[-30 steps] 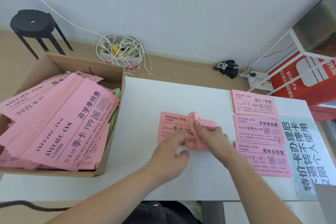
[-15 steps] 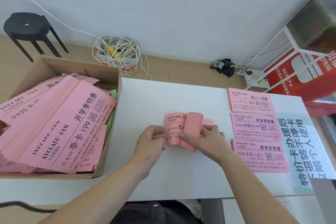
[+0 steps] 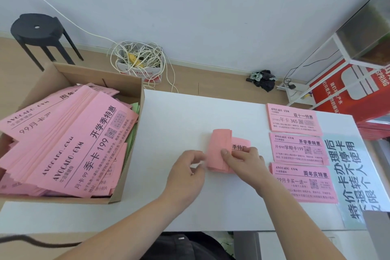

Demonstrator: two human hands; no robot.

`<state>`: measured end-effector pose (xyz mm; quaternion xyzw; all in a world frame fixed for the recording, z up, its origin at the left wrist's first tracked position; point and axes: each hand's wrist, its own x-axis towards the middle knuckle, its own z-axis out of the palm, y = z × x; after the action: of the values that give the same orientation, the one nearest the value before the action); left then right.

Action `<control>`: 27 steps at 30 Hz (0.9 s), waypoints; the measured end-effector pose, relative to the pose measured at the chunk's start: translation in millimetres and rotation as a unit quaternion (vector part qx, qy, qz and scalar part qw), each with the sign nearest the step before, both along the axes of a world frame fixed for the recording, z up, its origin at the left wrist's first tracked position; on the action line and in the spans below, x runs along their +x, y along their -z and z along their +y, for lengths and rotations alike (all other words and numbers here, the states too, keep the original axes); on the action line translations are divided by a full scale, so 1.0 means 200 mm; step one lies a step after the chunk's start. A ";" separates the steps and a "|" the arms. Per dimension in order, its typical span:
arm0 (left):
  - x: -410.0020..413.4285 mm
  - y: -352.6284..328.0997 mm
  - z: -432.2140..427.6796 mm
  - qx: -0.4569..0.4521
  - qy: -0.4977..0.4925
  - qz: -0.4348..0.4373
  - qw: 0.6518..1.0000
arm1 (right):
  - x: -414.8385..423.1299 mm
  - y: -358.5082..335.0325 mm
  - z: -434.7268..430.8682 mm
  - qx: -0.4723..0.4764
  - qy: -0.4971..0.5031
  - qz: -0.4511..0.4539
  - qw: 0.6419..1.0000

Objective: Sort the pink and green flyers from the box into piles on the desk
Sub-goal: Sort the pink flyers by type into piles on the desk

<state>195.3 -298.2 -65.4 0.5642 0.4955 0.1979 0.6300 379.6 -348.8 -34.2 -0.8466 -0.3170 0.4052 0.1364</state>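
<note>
A cardboard box (image 3: 88, 76) stands on the left of the white desk (image 3: 179, 116). It is heaped with pink flyers (image 3: 73, 139), and a few green flyers (image 3: 135, 108) peek out along its right wall. At mid-desk lies a small bundle of pink flyers (image 3: 218, 150) folded over on itself. My right hand (image 3: 244, 160) holds the bundle, thumb on the folded flap. My left hand (image 3: 187, 171) hovers just left of it, fingers loosely curled and holding nothing. Three pink piles lie at the right: (image 3: 294, 119), (image 3: 298, 149), (image 3: 304, 183).
A pale printed sign sheet (image 3: 354, 175) lies along the desk's right edge. Beyond the desk, on the floor, are a black stool (image 3: 38, 29), a box of tangled white cables (image 3: 137, 61), a red carton (image 3: 354, 91) under a white rack, and dark cloth (image 3: 263, 80).
The flat pink flyers were lifted and folded over to the right. My left hand let go of their left end and drew back a little; my right hand stayed on the fold.
</note>
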 end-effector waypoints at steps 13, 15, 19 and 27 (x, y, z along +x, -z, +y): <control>-0.06 0.06 0.13 -0.085 -0.084 0.064 0.991 | 0.03 0.02 0.01 -0.011 -0.003 -0.013 1.000; -0.06 0.06 0.14 -0.086 -0.075 0.072 0.991 | 0.03 0.00 0.01 -0.010 -0.003 -0.009 1.000; -0.05 0.04 0.16 -0.100 -0.106 0.031 0.989 | 0.02 -0.02 0.01 -0.007 -0.010 -0.002 1.000; 0.06 -0.03 0.27 -0.082 0.029 0.056 0.995 | 0.02 -0.08 0.01 -0.058 -0.057 0.032 0.996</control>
<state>208.3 -244.3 -59.8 0.5354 0.5280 0.1064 0.6506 383.7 -347.6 -17.6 -0.8203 -0.3362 0.4566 0.0741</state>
